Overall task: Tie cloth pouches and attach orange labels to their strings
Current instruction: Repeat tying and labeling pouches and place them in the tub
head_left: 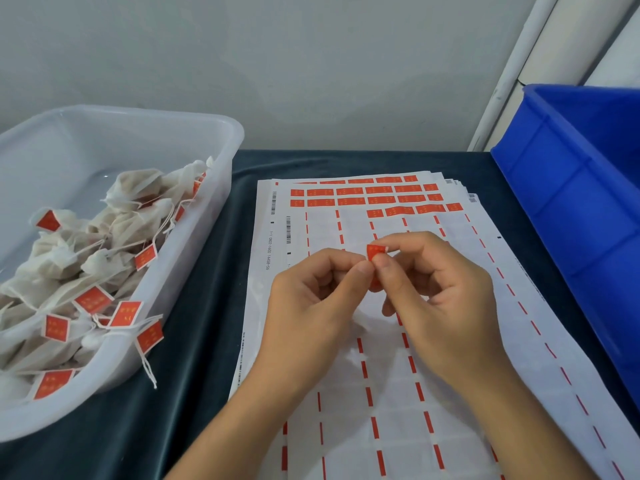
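Progress, judged from the layout: well advanced on this sheet. The top label sheet [398,358] is mostly stripped, with bare backing and only orange divider dashes over most of it; a few rows of unused orange labels [377,195] remain at the far edge. More sheets lie stacked beneath, so plenty of stock is left.

Both hands meet over the middle of the sheet. The right hand [446,292] pinches a single orange label [375,253] between thumb and forefinger, other fingers loosely curled. The left hand [311,299] has its fingers curled, thumb and forefinger tip closing on the lower edge of the same label. Whether a string is caught between the fingers cannot be told; no pouch shows at the hands.

Containers:
- Translucent plastic tub [221,140], left of the sheets on the dark cloth-covered table [194,341]. It holds a heap of tied cloth pouches [104,244], many with an orange tag on a white string; one string [147,367] trails over the near rim. These look finished.
- Blue plastic crate [568,188], right of the sheets. Its inside is out of view, so contents unknown, possibly untagged pouches.
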A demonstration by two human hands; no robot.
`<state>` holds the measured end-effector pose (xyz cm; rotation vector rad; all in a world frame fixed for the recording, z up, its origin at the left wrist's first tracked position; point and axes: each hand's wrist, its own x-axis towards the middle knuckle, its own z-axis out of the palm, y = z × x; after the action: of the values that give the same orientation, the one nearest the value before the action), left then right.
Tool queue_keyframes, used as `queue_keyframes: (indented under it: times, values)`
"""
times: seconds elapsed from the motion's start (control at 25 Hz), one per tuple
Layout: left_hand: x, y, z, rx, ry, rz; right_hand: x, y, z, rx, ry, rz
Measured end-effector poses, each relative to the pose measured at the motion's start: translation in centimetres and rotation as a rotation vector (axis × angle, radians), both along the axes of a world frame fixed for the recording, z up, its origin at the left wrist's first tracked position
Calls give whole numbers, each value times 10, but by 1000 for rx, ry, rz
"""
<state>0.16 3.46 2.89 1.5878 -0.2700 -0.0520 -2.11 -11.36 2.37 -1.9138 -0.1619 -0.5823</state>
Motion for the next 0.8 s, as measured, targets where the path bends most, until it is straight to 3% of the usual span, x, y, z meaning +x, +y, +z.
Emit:
queue_keyframes:
  times: [0.32,0.56,0.8]
  values:
    - [3,1,-4,-35,120,111,1,-6,-1,114,124,-60]
    - [4,5,-3,-151,188,39,3,-6,-2,192,246,180]
    - [4,3,-3,-149,178,21,3,-6,-2,164,217,155]
